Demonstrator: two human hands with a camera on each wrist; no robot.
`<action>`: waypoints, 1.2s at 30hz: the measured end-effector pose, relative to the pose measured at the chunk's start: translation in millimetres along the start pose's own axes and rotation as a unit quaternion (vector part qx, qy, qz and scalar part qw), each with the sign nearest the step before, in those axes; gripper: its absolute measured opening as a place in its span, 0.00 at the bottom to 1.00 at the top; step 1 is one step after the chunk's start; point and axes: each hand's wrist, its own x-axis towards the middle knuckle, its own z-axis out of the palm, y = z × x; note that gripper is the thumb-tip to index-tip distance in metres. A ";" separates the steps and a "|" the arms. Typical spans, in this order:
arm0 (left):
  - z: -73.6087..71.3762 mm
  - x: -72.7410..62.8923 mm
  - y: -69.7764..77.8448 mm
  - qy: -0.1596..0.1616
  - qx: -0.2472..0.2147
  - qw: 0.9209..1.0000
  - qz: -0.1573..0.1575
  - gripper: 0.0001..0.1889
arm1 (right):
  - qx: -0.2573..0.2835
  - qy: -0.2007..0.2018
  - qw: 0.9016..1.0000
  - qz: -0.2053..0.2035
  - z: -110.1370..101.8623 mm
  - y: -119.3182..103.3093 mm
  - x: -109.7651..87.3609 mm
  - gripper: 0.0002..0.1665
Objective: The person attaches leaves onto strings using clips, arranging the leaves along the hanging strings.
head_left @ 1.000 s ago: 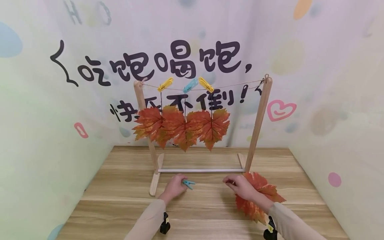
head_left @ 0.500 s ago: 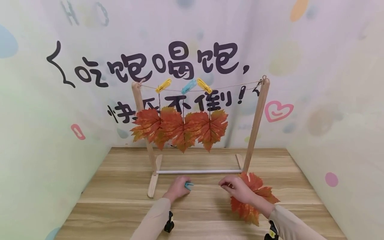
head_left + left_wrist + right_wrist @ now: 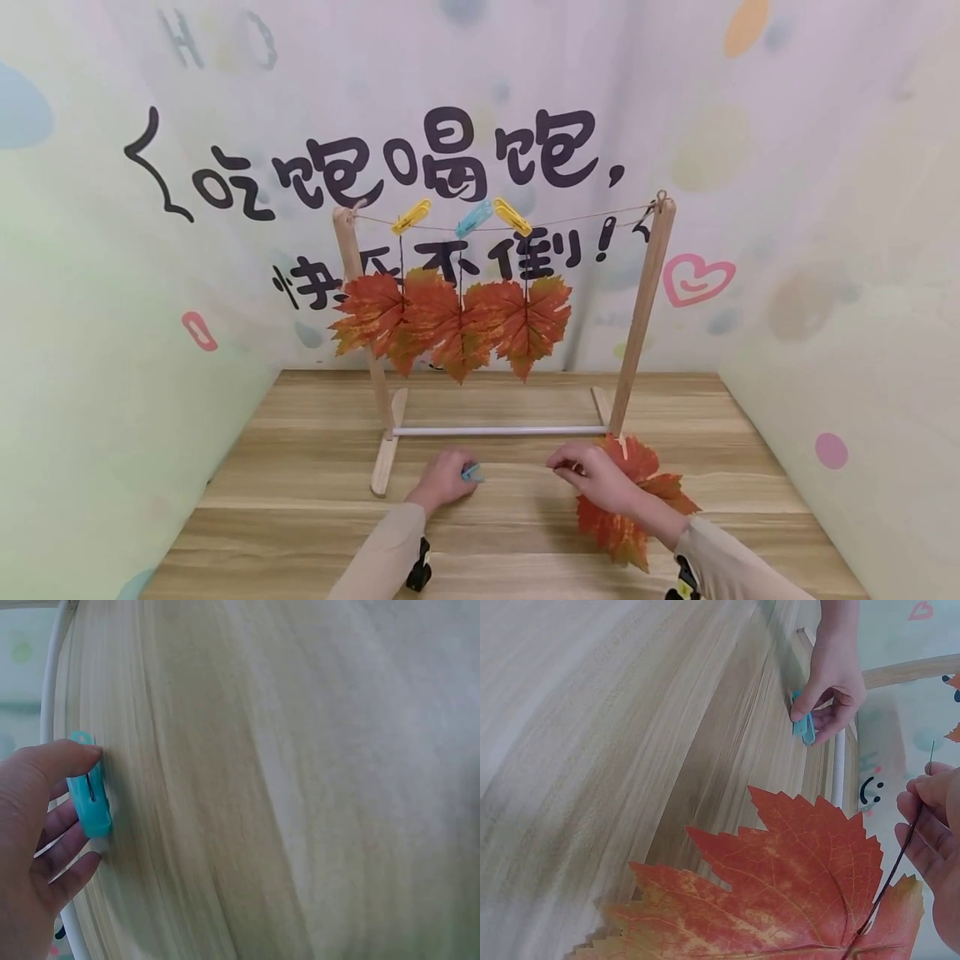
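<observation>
Between thumb and fingers, my left hand pinches a blue clothespin a little above the table. My right hand holds an orange-red artificial maple leaf by its thin dark stem, thumb against fingers. In the head view the leaf hangs below and behind the right wrist, partly covered by the forearm. The two hands are apart, facing each other in front of the wooden stand. On its string, two yellow clothespins and one blue one hold three similar leaves by their stems.
A white rod joins the stand's feet low over the wood-grain table. The left foot reaches forward near the left hand. Printed fabric walls enclose the table at the back and sides.
The blue clothespin has turned in my left hand, its spread ends no longer pointing out as before. The left hand shifted slightly right; the right hand slightly left with its leaf.
</observation>
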 end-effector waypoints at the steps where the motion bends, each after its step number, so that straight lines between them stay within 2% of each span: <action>1: -0.1 -0.8 0.6 0.002 0.001 1.000 0.001 0.12 | 0.000 0.000 1.000 0.000 -0.8 -0.4 -0.2 0.10; 7: -2.1 -1.6 4.3 0.016 -0.013 1.000 0.001 0.11 | -0.007 0.007 1.000 -0.018 -9.7 -6.9 1.0 0.09; 13: -7.1 2.0 10.9 0.035 -0.040 0.999 0.009 0.11 | -0.016 0.005 1.000 -0.016 -20.3 -16.3 4.8 0.10; 24: -19.7 6.9 21.1 0.026 -0.131 0.991 -0.005 0.13 | -0.036 -0.001 0.999 -0.031 -37.9 -32.7 9.6 0.09; 30: -25.3 5.0 23.8 0.033 -0.150 0.988 -0.003 0.12 | -0.044 0.002 0.999 -0.025 -49.9 -38.9 12.7 0.11; 36: -27.6 4.1 23.6 0.030 -0.164 0.986 -0.005 0.17 | -0.057 0.018 0.998 -0.029 -63.0 -47.6 18.6 0.10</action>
